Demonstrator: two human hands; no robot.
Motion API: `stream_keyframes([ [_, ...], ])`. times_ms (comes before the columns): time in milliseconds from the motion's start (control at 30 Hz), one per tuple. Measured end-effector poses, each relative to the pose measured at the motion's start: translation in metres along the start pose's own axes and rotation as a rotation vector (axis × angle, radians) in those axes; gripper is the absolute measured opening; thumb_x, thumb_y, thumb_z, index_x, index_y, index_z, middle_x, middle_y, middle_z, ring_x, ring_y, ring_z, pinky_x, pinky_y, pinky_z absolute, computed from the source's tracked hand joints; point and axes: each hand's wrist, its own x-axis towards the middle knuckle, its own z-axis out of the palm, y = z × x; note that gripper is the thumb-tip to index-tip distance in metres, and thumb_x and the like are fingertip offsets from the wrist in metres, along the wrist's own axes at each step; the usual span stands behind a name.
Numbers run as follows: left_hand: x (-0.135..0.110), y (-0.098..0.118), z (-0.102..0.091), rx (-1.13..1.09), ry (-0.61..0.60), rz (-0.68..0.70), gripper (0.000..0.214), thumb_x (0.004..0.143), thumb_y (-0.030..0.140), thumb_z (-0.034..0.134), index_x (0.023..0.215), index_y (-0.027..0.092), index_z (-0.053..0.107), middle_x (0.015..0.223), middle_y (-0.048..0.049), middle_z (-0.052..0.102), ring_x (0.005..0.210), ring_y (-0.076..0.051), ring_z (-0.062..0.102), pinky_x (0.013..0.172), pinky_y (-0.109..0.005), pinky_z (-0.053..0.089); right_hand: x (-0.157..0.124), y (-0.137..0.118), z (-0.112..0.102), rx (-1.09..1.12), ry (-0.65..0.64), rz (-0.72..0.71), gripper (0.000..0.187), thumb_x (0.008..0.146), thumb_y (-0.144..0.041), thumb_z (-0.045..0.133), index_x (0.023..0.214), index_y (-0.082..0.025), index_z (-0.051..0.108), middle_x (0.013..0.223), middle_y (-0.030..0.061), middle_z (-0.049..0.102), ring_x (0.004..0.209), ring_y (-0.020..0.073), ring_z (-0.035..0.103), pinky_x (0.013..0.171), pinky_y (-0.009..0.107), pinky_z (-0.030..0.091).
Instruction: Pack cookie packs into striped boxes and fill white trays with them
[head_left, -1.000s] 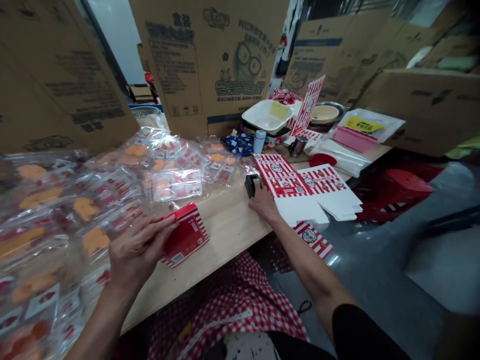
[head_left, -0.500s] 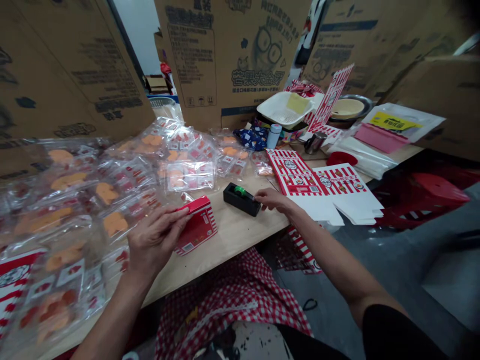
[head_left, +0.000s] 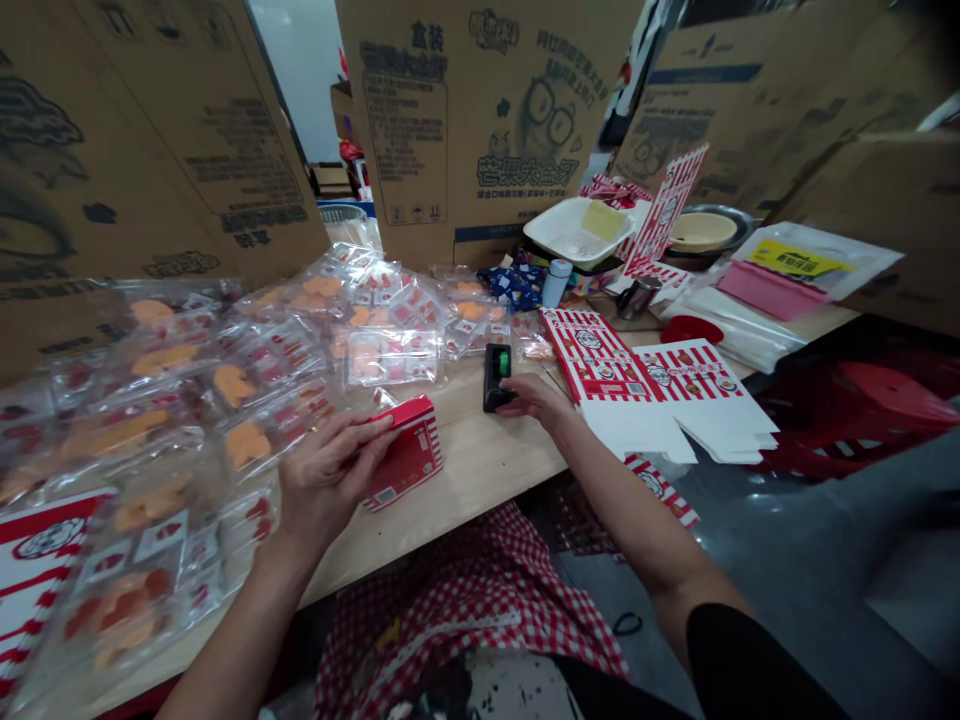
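Note:
My left hand (head_left: 330, 472) grips a small red carton with white stripes (head_left: 405, 456), its fingers across the carton's near side, at the table's front edge. My right hand (head_left: 538, 400) rests on the wooden table (head_left: 480, 455), fingers against the lower end of a black tape dispenser (head_left: 497, 377) with a green core. Just right of that hand lie flat, unfolded red-and-white striped carton blanks (head_left: 645, 380). Many clear bags of orange dried fruit slices (head_left: 232, 385) spread over the table's left side, close to my left hand.
Large printed cardboard cartons (head_left: 480, 120) stand behind the table. At the back are a white basket (head_left: 574, 232), a steel cup (head_left: 637, 297), a small bottle (head_left: 556, 283) and a metal bowl (head_left: 705, 235). A red stool (head_left: 862, 400) stands on the floor at right. A red-checked cloth (head_left: 480, 610) hangs below the table edge.
The black tape dispenser has turned from lying lengthwise to standing end-on, under my right hand. The left hand keeps the carton. The view has shifted slightly.

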Motion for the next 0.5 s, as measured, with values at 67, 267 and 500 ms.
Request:
stream_keyframes([
  [67,-0.001,0.003,-0.001,0.011,0.000,0.029,0.015,0.090,0.028,0.073,0.104,0.026,0.079,0.100,-0.0034,0.078,0.087,-0.018,0.074,0.078,-0.029,0.060,0.001,-0.004,-0.010,-0.021,-0.022,0.035,0.016,0.082,-0.016,0.069,0.095,-0.013,0.059,0.071,0.0033,0.064,0.059,0.0180,0.068,0.058,0.030,0.063],
  [267,0.000,0.007,-0.002,0.071,0.002,0.065,0.014,0.091,0.025,0.071,0.104,0.024,0.078,0.102,-0.0042,0.078,0.087,-0.018,0.075,0.080,-0.029,0.061,0.002,-0.014,-0.044,-0.071,-0.017,0.080,0.017,0.078,-0.015,0.070,0.089,-0.015,0.057,0.072,0.0033,0.064,0.055,0.0187,0.066,0.056,0.036,0.062],
  [500,-0.001,0.007,-0.003,0.095,-0.017,0.080,0.019,0.092,0.024,0.071,0.110,0.026,0.076,0.104,-0.0040,0.077,0.087,-0.019,0.075,0.076,-0.030,0.060,-0.018,0.017,-0.036,-0.003,0.094,-0.091,0.017,0.073,-0.016,0.072,0.072,-0.017,0.055,0.068,-0.0004,0.059,0.069,0.0150,0.064,0.074,0.032,0.062],
])
